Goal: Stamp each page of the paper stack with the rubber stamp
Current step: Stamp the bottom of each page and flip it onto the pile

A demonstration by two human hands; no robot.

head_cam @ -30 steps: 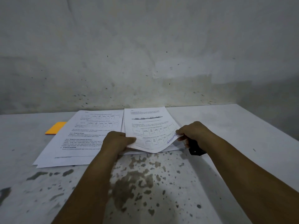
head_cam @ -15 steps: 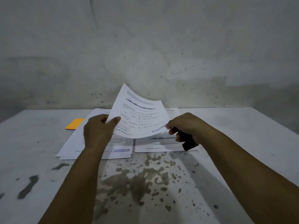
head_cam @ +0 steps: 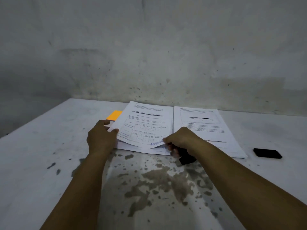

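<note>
The paper stack (head_cam: 206, 128) lies on the grey table (head_cam: 49, 146) against the wall. Just left of it sits a second pile (head_cam: 132, 146), its top page (head_cam: 146, 125) stamped in blue. The left hand (head_cam: 101, 140) pinches that page's left edge; the right hand (head_cam: 181, 140) pinches its near corner while gripping the black rubber stamp (head_cam: 186, 157). Right of the stack lies a black pad (head_cam: 267, 153).

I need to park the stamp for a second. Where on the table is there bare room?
Free: the table left of the left hand, and the stained patch between the forearms. A narrower strip lies between the right stack and the black pad. Crowded: around the stamped sheet and orange pad.
</note>
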